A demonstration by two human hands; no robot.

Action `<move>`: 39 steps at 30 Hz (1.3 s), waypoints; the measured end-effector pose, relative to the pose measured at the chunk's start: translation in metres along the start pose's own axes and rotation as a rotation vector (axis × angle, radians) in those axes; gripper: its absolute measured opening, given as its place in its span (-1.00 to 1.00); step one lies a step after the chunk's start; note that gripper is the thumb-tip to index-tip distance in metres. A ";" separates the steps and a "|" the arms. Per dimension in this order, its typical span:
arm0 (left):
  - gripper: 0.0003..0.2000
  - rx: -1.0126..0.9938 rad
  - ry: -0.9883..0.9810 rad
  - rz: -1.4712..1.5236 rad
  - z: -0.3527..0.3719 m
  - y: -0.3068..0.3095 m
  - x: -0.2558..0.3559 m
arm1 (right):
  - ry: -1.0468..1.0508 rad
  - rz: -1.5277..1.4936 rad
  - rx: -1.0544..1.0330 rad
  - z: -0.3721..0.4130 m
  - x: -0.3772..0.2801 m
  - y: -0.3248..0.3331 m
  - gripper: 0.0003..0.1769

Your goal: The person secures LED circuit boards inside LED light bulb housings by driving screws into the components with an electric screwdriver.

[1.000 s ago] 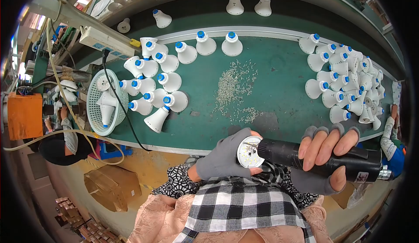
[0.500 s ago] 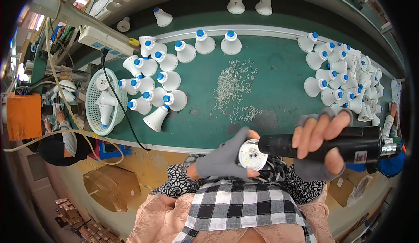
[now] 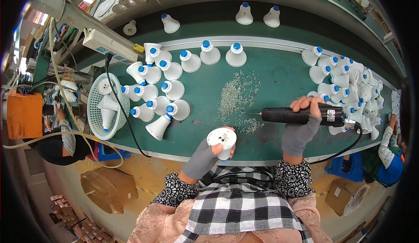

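My left hand (image 3: pixel 205 155), in a grey fingerless glove, holds a white bulb housing (image 3: pixel 221 141) with its round LED board facing up, just above the table's near edge. My right hand (image 3: pixel 302 125), gloved the same way, grips a black electric screwdriver (image 3: pixel 301 115) lying level over the green table (image 3: pixel 270 75). Its bit points left, above a scatter of small screws (image 3: pixel 235 97). The bit is apart from the housing, up and to its right.
Finished white housings with blue caps (image 3: pixel 157 88) cluster at the left, a larger pile (image 3: pixel 349 86) at the right. A green mesh basket (image 3: pixel 102 107) with housings hangs at the left edge beside a black cable (image 3: pixel 124 121). Other people work at far left and right.
Both hands moved away from my body over the table. The screwdriver lifted off the LED board and went up and right; the housing now stands apart from the bit.
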State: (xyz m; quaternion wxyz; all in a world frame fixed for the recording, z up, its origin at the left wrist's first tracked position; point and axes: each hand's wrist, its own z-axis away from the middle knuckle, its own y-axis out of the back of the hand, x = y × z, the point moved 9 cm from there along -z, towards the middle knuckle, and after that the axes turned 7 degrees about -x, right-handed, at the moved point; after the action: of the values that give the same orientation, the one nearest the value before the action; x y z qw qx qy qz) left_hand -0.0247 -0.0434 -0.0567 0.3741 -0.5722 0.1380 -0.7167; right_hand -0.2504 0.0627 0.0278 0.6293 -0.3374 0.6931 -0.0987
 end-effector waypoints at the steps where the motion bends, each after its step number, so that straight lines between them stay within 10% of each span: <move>1: -0.23 0.023 0.017 -0.055 0.002 0.002 0.000 | -0.001 0.000 0.002 0.001 0.005 -0.002 -0.84; 19: -0.30 0.169 0.003 -0.215 0.008 0.012 0.014 | -0.027 0.080 0.002 0.001 0.026 0.002 -0.84; 29: -0.36 -0.035 -0.293 -1.193 -0.011 -0.054 0.057 | -0.190 -0.271 0.047 -0.006 -0.010 0.019 -0.85; 39: -0.33 -0.122 -0.357 -1.325 -0.011 -0.077 0.060 | -0.199 -0.339 0.012 -0.001 -0.020 0.018 -0.84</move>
State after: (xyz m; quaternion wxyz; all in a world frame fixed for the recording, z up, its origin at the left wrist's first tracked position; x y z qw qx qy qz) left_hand -0.0682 -0.0354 0.0310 -0.1587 -0.6653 -0.2645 -0.6799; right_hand -0.2579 0.0877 0.0345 0.6711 -0.4535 0.5601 -0.1737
